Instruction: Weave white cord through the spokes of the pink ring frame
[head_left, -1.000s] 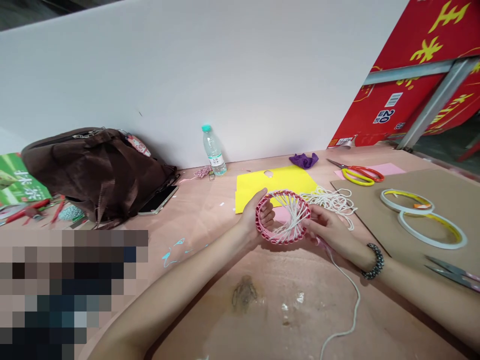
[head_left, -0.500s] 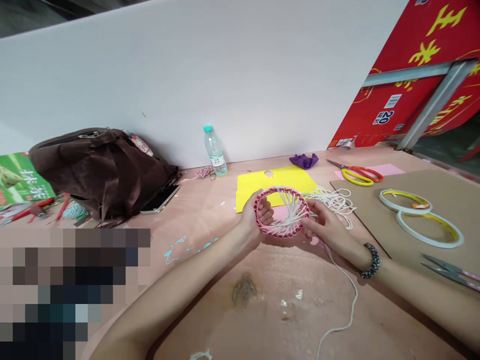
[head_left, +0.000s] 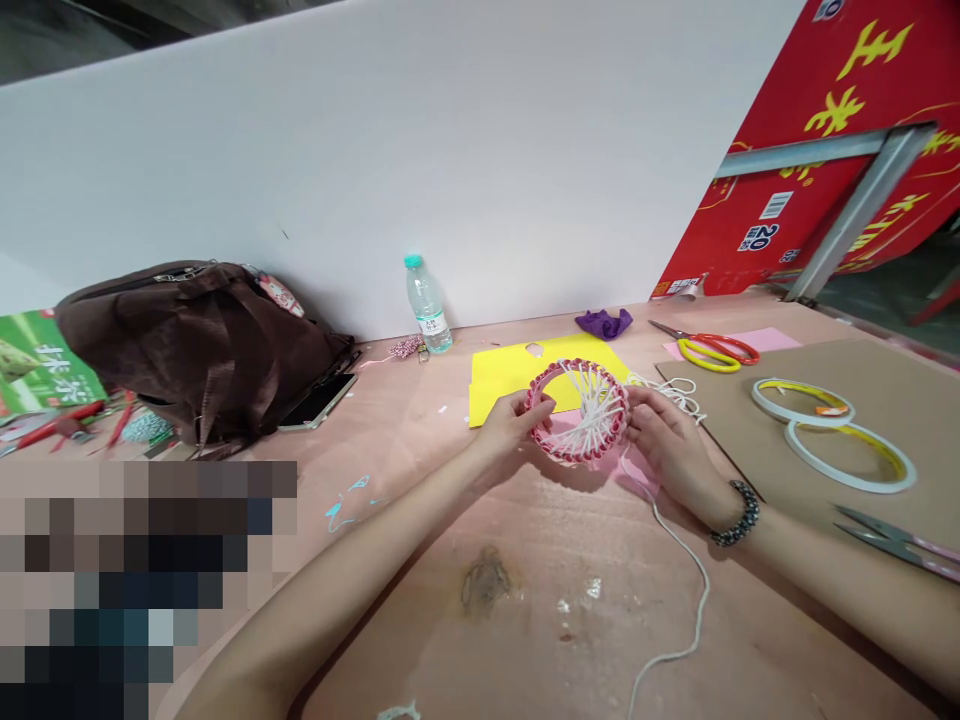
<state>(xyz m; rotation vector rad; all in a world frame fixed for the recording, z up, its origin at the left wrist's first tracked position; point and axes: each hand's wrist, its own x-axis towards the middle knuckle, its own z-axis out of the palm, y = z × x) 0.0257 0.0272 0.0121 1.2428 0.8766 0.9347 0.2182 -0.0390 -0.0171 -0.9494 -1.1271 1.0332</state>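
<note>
Gripping the hoop (head_left: 577,410) with both hands, the person holds it above the middle of the table (head_left: 525,570). Against a moment ago, the hoop has risen a little and shifted slightly right, and it leans more steeply, its red-wrapped rim and white spokes turned further toward the head camera. The left hand (head_left: 510,425) is curled, its fingers closed on the hoop's left rim. The right hand (head_left: 664,440) is also partly closed, its fingers (head_left: 637,405) pressed against the right rim. A loose cord (head_left: 679,570) trails from beneath the hoop toward the near edge, and a tangled cord bundle (head_left: 667,392) lies just beyond the right hand. Under the hoop, on the far side, lies a yellow sheet (head_left: 502,385). To the right sit a cardboard sheet (head_left: 937,450), two tape rolls (head_left: 847,487), and scissors (head_left: 712,350) farther off.
</note>
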